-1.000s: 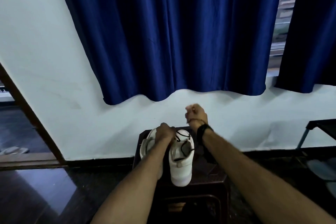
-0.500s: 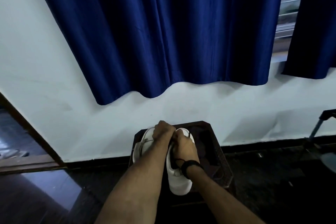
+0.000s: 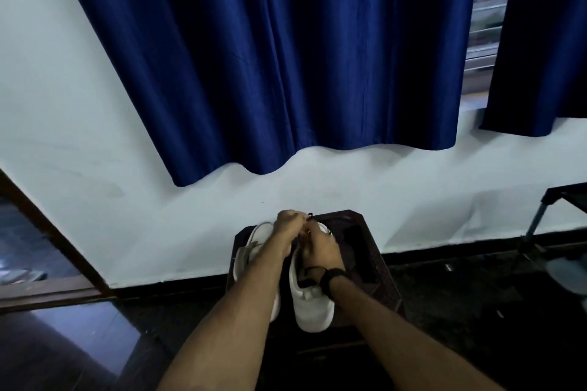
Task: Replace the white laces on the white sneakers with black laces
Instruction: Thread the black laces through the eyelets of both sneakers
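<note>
Two white sneakers stand side by side on a dark wooden stool (image 3: 374,267), toes toward me. The right sneaker (image 3: 313,305) carries a black lace (image 3: 303,276) over its tongue; the left sneaker (image 3: 251,251) is partly hidden by my forearm. My left hand (image 3: 287,227) is at the top of the right sneaker, pinching a black lace end whose tip sticks up beside the fingers. My right hand (image 3: 320,249), with a black wristband, lies over the sneaker's opening, fingers closed at the lace by the upper eyelets.
A white wall with a blue curtain (image 3: 286,57) rises right behind the stool. A dark door frame (image 3: 47,225) is at the left and a metal-legged stand (image 3: 546,219) at the right. The floor is dark and glossy.
My right hand came down from its raised pull and settled on the right sneaker. My left hand has lifted slightly, now showing the lace tip between its fingers.
</note>
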Demonstrator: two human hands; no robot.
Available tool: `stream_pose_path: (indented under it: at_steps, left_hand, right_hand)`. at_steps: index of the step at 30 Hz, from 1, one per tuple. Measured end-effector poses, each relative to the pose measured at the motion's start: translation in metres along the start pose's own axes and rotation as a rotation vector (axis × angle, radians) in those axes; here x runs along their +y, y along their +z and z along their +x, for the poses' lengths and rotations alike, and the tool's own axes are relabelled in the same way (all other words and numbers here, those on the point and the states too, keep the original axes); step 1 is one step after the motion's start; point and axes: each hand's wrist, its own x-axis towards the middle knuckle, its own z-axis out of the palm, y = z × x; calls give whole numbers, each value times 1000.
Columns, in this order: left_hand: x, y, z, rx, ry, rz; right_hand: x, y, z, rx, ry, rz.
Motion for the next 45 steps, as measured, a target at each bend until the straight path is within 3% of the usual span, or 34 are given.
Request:
stream_pose_path:
  at_steps: [4, 6, 8, 12, 15, 18, 26, 30, 38, 45]
  left_hand:
    - [-17, 4, -38, 222, 138, 115]
    - [-27, 11, -62, 331, 292, 159]
    - [-33, 17, -79, 363, 430, 159]
    - [-35, 21, -98, 277, 446, 131]
    - [-47, 20, -110, 398, 532, -47]
    - [-60, 26, -110, 503, 645, 100]
    - [-52, 20, -104, 399, 462, 22]
    - [-54, 21, -103, 406, 473, 6]
    - [-57, 23, -102, 420, 468, 34]
    - [-58, 25, -107, 437, 497, 81]
  right_hand:
    - [-7, -33, 22, 99, 11, 231]
    - [-25, -55, 35, 162, 8, 336]
    - [-48, -74, 49, 144, 10, 425]
    - [-101, -106, 68, 134, -105, 478]
    - [-136, -121, 68, 120, -155, 478]
    - [-161, -127, 64, 83, -201, 542]
    - [-204, -144, 40, 98, -308, 654]
    - [-236, -168, 39, 128, -402, 760]
    - [-217, -161, 42, 24, -375, 420]
    - [-246, -187, 40, 81, -357, 697]
